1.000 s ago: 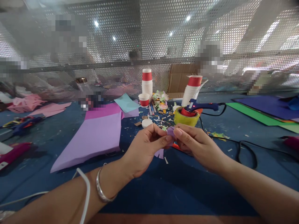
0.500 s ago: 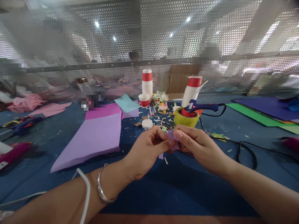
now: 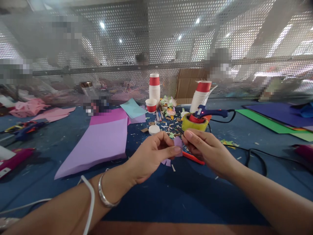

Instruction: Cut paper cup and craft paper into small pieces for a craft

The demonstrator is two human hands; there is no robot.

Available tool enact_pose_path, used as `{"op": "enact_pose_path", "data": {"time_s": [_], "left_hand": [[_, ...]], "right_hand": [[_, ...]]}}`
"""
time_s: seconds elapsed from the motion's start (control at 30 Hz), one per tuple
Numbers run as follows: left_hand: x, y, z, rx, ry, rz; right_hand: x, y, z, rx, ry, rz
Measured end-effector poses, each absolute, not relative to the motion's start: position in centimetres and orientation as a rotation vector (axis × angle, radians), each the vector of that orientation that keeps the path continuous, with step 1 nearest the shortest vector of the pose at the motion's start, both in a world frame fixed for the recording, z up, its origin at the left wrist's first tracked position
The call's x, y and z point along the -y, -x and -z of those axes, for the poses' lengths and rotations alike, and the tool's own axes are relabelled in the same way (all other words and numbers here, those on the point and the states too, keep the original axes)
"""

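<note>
My left hand (image 3: 153, 155) pinches a small piece of purple paper (image 3: 178, 143) between thumb and fingers, above the middle of the table. Close by on its right, my right hand (image 3: 207, 147) is closed, thumb against the fingers. Something thin and dark shows by its fingertips, too small to name. Under the right hand lies an orange-red handle (image 3: 194, 158), its other end hidden. Small purple offcuts (image 3: 167, 162) rest below the left fingers. To the left spreads a large purple sheet (image 3: 100, 143), partly over a magenta sheet (image 3: 110, 117).
A blue glue gun (image 3: 212, 113) rests on a yellow tape roll (image 3: 194, 124), its black cord running right. Behind stand paper cup stacks (image 3: 154, 88), a red-and-white cup (image 3: 151, 105) and scattered scraps. Coloured sheets (image 3: 271, 120) lie right; a magenta tool (image 3: 17, 160) lies left.
The right fingers have drawn slightly back from the purple paper, which both hands pinched before. More of the paper and of the orange-red handle now shows. The left hand keeps its pinch.
</note>
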State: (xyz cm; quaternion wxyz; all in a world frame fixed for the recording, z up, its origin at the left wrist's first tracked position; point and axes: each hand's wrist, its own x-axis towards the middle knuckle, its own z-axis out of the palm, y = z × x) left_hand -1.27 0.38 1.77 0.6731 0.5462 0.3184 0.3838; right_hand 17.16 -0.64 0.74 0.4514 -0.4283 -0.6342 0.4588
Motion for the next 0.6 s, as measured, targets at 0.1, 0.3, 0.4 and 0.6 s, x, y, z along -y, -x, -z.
{"op": "enact_pose_path", "data": {"time_s": [0.1, 0.3, 0.4, 0.6], "left_hand": [[-0.6, 1.7, -2.2, -0.769, -1.292, -0.812], [-1.2, 2.8, -3.4, -0.830, -1.516, -0.723], [-1.2, 3.3, -3.6, -0.825, -1.714, -0.528], [-1.0, 3.4, -2.8, -0.872, -2.125, -0.254]], "right_hand": [[0.2, -17.4, -0.6, 1.578, 1.138, -1.113], [-0.5, -18.0, -0.5, 1.880, 1.321, -0.924], [-0.6, -18.2, -0.5, 2.147, 1.439, -0.801], [-0.4, -18.3, -0.6, 2.358, 1.745, -0.475]]}}
